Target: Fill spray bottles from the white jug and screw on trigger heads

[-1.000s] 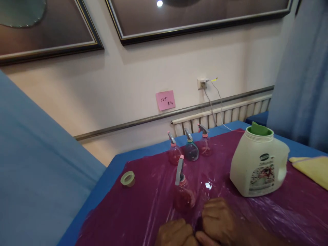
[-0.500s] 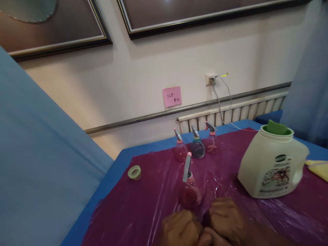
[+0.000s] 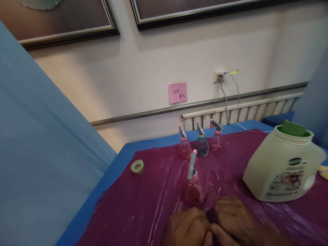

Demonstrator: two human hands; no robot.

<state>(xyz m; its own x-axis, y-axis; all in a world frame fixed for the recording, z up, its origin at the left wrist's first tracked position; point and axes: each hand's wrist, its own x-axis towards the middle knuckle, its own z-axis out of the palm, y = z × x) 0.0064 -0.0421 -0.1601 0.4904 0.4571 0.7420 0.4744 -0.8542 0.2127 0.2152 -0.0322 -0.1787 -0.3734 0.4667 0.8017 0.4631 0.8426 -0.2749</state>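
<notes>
My left hand (image 3: 188, 226) and my right hand (image 3: 234, 217) are side by side at the bottom of the view, fingers curled in and thumbs close together. Whatever they may hold is hidden by the fingers and the frame's lower edge. Just beyond them stands a clear spray bottle (image 3: 194, 189) with a pink collar and grey trigger head. Farther back are a pink-collared spray bottle (image 3: 185, 149), a teal spray bottle (image 3: 202, 147) and another pink-collared spray bottle (image 3: 216, 142). To the right is a large cream plastic jug (image 3: 261, 164) with something green (image 3: 293, 128) in its open mouth.
A pale green cap (image 3: 137, 166) lies at left on the shiny purple plastic sheet (image 3: 123, 208), which covers a blue table (image 3: 77, 218). Blue curtains (image 3: 46, 147) hang at both sides. A white cable (image 3: 238, 99) runs from the wall socket (image 3: 217, 77) to the table.
The view has shifted slightly, so the bottles and jug appear a little farther right. My hands stay curled together, with the thumbs slightly repositioned.
</notes>
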